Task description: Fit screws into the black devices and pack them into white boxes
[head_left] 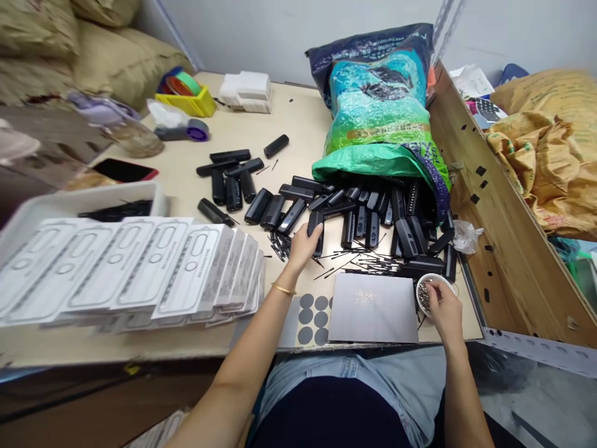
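My left hand [305, 244] is closed on a black plastic case [316, 228] in the middle of the table. At the right, the fingertips of my right hand [443, 305] are pinched together inside a small white cup [422, 280] of little metal pieces; what they hold, if anything, is hidden. Many black cases [359, 223] lie in a pile beyond my hands, and thin black sticks [368, 260] are scattered before them. Between my hands lies a flat grey box [373, 311], beside a sheet with dark grey round stickers [305, 316].
Fanned printed cards [186, 267] lie at the left, by a white tray [161, 196]. A large green and blue bag [380, 99] stands behind the cases. A yellow bin [200, 106] and white boxes [245, 91] stand farther back. A wooden side board [517, 230] borders the right.
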Motion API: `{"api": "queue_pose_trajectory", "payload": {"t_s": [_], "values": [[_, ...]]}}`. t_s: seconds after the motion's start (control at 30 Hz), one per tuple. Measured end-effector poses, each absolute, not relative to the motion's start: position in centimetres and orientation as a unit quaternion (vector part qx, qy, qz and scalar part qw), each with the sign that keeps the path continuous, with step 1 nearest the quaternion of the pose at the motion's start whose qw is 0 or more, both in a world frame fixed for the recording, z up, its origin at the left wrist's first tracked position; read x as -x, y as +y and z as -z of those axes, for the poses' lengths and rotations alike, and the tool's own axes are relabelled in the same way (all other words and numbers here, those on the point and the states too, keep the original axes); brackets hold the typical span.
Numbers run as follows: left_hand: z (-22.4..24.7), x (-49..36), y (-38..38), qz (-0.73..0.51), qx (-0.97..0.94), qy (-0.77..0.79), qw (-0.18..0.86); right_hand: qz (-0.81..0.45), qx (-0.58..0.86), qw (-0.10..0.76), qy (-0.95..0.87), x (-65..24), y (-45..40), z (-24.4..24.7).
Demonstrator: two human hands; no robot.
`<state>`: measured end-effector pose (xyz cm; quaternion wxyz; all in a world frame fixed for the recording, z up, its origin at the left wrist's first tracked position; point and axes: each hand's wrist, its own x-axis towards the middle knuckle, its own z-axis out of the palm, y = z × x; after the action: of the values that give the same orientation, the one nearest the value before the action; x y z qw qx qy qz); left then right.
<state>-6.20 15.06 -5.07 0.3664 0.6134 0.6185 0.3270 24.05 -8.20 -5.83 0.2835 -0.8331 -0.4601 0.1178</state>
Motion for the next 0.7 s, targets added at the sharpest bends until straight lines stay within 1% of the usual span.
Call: {"api": "queue_pose_trajectory", "payload": {"t_s": [0.1,0.23,0.43,0.57,0.7], "values": [[5.0,6.1,14.6,-0.303,-0.645,0.619,0.330,-0.123,0.834,0.282,-0.458,-24.5,-8.4,7.1],[6.9,5.7,15.2,-0.265,-0.652,0.650,0.286,-0.106,0.815,0.293,-0.489,-24.3,-7.9,9.0],[9.1,5.3,16.2,-0.287,-0.674,0.626,0.267,-0.099,0.807,0.293,-0.503,-24.5,-7.7,9.3],[8.8,5.3,15.3,-0.298,-0.690,0.606,0.260,-0.086,0.800,0.298,-0.513,-25.1,-7.8,9.0],[8.3,5.7,12.4,-0.322,-0.716,0.567,0.249,-0.078,0.791,0.310,-0.522,-24.7,-7.9,8.7]]}}
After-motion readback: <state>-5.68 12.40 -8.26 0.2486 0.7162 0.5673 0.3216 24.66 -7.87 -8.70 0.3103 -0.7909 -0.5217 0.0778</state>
